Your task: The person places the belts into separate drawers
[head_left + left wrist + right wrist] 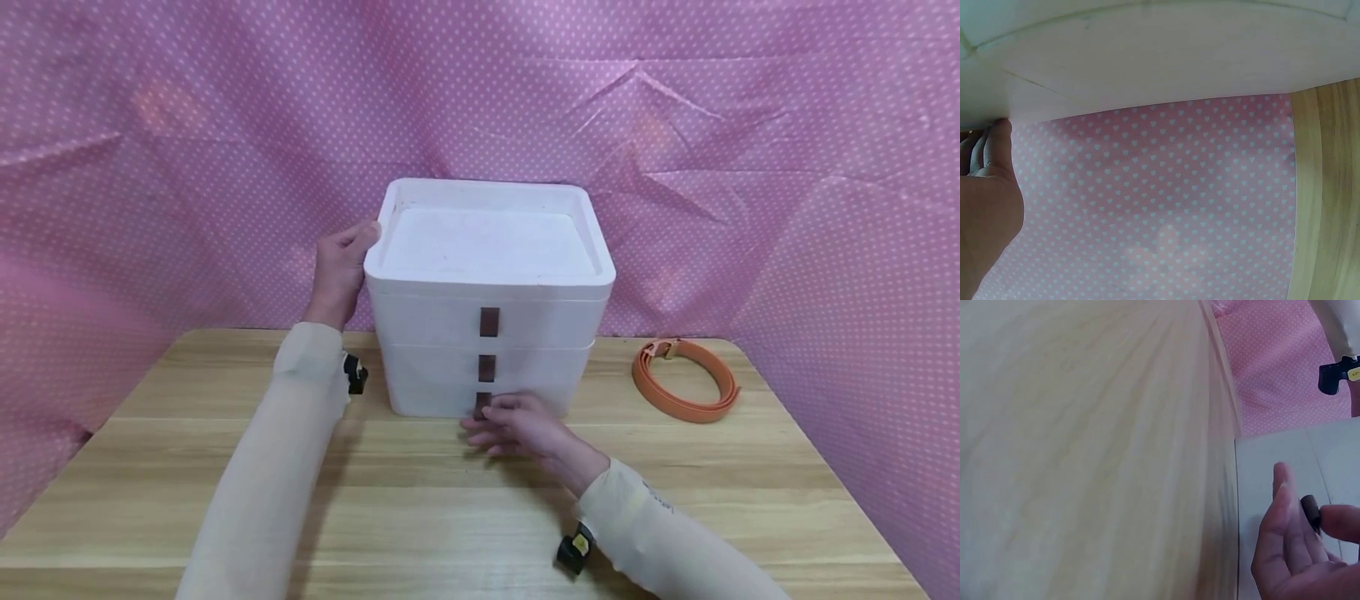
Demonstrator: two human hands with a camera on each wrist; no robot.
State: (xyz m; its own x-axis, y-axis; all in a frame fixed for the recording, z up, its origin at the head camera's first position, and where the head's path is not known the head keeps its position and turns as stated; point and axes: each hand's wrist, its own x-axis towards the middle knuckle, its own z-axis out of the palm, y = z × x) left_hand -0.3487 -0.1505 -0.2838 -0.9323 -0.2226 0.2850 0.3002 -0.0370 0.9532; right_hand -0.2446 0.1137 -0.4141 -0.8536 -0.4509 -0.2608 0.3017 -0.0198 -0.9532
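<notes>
A white drawer unit with three stacked drawers stands closed at the back of the wooden table. Each drawer front carries a brown pull tab, and the unit's top is a shallow tray with a raised rim. My left hand rests against the upper left side, by the top rim; in the left wrist view its fingers touch the white wall. Low at the front, my right hand pinches the bottom drawer's pull tab between thumb and fingers. The other right fingers extend below the tab.
A coiled orange-brown belt with a gold buckle lies on the table to the right of the unit. Pink dotted cloth hangs behind and at both sides. Small black cameras are strapped at both wrists.
</notes>
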